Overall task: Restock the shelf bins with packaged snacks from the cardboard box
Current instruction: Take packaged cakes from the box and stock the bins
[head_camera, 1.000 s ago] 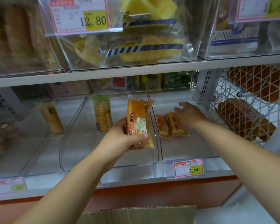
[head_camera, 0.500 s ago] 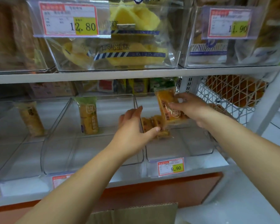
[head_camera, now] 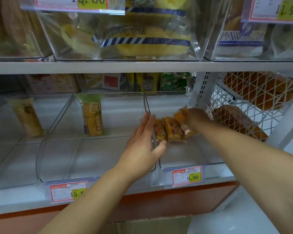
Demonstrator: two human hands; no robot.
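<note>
A white shelf (head_camera: 142, 67) is seen across the whole width, with a lower board beneath it. On the upper board a large clear upper bin (head_camera: 200, 39) is set, and yellow cakes (head_camera: 142, 48) in blue-striped wrappers are stacked inside it. On the lower board three clear bins are lined up side by side: the left bin (head_camera: 7, 157), the middle bin (head_camera: 91, 154) and the right bin (head_camera: 184, 154). To the right of the upright post a white wire basket (head_camera: 243, 102) is hung, and brown loaves (head_camera: 235, 122) are seen through its mesh. The open top of the cardboard box (head_camera: 150, 224) is caught at the bottom edge, below the shelf.

The left hand (head_camera: 142, 146) is held flat with the fingers straight and together, laid along the wall between the middle and right bins, the thumb reaching into the right bin. The right hand (head_camera: 198, 119) is closed on the upper end of an orange snack packet (head_camera: 184, 128), which is tilted inside the right bin. Just beside it, two more orange packets (head_camera: 170, 130) are stood touching each other, near the left wall.

A green-topped packet (head_camera: 92, 119) is stood upright in the middle bin, and a pale packet (head_camera: 27, 117) in the left bin. A price tag (head_camera: 187, 175) reading 9.90 is fixed to the front of the right bin.
</note>
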